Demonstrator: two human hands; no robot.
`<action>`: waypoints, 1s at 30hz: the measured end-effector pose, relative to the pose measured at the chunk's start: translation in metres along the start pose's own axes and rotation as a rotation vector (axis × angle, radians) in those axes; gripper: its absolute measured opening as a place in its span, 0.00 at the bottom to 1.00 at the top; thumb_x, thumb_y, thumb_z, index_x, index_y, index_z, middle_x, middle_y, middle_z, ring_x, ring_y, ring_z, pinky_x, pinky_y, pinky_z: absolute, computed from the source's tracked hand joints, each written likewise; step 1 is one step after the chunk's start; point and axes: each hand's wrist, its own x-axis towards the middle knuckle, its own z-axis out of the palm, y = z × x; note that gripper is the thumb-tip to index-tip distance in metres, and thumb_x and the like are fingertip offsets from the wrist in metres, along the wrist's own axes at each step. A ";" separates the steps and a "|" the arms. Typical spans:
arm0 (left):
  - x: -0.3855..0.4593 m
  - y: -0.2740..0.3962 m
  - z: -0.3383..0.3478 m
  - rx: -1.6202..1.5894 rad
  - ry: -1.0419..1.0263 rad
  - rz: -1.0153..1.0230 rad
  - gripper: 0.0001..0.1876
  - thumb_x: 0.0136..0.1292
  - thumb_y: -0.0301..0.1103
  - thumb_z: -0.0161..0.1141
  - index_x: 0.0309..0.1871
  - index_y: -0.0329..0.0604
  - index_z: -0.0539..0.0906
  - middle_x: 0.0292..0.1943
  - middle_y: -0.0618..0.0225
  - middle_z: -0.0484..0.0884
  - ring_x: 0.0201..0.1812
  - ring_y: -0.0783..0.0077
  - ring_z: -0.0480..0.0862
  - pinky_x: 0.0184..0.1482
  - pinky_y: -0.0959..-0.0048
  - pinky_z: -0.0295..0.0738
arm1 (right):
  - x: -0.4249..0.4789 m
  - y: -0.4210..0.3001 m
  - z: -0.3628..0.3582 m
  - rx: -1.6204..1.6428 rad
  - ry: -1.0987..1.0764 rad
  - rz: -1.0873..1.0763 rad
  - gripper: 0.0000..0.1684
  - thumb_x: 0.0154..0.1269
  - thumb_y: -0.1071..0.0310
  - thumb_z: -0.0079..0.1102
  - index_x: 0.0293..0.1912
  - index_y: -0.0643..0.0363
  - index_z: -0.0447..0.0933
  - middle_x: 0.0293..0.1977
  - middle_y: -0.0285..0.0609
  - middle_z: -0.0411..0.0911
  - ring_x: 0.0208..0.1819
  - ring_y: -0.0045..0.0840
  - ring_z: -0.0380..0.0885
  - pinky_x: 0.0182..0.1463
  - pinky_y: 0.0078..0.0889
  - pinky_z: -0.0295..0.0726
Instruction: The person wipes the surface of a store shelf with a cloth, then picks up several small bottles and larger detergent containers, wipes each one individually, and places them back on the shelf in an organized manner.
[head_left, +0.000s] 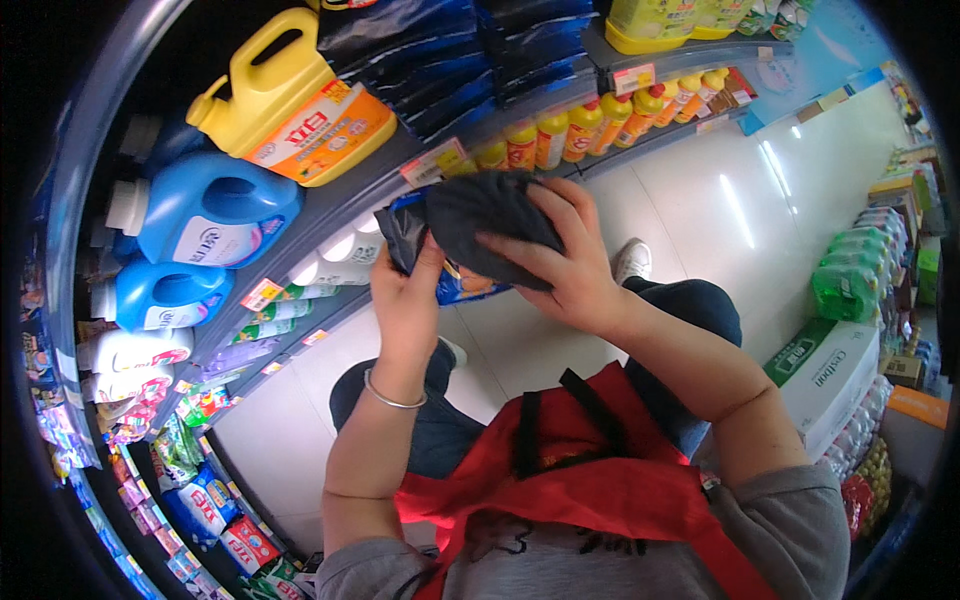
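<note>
Between my hands, in front of the shelf edge, is a blue package with a black end (459, 291). My left hand (405, 304) grips it at its black end, thumb on top. A dark grey or black cloth (480, 217) lies over much of the package. Spread over the cloth, my right hand (574, 262) holds it against the package; its fingers are slightly blurred. The cloth hides most of the package's printed face. Similar black and blue packages (420, 67) stand on the shelf beyond my hands.
A yellow detergent jug (300, 112) and blue bottles (217, 210) line the shelf (330, 206) at left. Yellow-orange bottles (581, 131) fill the level below. Detergent bags (199, 506) lie lower left. Green bottle packs (847, 277) and a white carton (832, 382) stand right, across the tiled floor (675, 202).
</note>
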 end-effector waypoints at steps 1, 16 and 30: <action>-0.001 -0.005 -0.001 -0.074 0.024 -0.009 0.16 0.67 0.39 0.65 0.48 0.35 0.79 0.42 0.69 0.83 0.40 0.82 0.79 0.45 0.79 0.74 | -0.002 0.001 0.002 -0.006 0.051 -0.087 0.33 0.35 0.67 0.71 0.50 0.47 0.84 0.57 0.49 0.66 0.59 0.51 0.66 0.60 0.49 0.70; 0.012 0.026 -0.032 -0.607 -0.118 -0.122 0.25 0.72 0.54 0.51 0.63 0.48 0.75 0.59 0.64 0.80 0.59 0.63 0.79 0.59 0.58 0.76 | -0.005 0.012 -0.009 0.205 0.060 0.216 0.16 0.37 0.70 0.64 0.33 0.60 0.82 0.47 0.52 0.74 0.46 0.45 0.72 0.48 0.42 0.76; 0.024 0.026 -0.016 -1.289 -0.581 -0.369 0.08 0.72 0.37 0.51 0.38 0.44 0.73 0.24 0.70 0.79 0.21 0.78 0.79 0.27 0.80 0.74 | -0.009 0.010 -0.005 0.287 0.013 0.304 0.17 0.42 0.69 0.59 0.37 0.63 0.81 0.50 0.58 0.72 0.50 0.52 0.72 0.55 0.45 0.73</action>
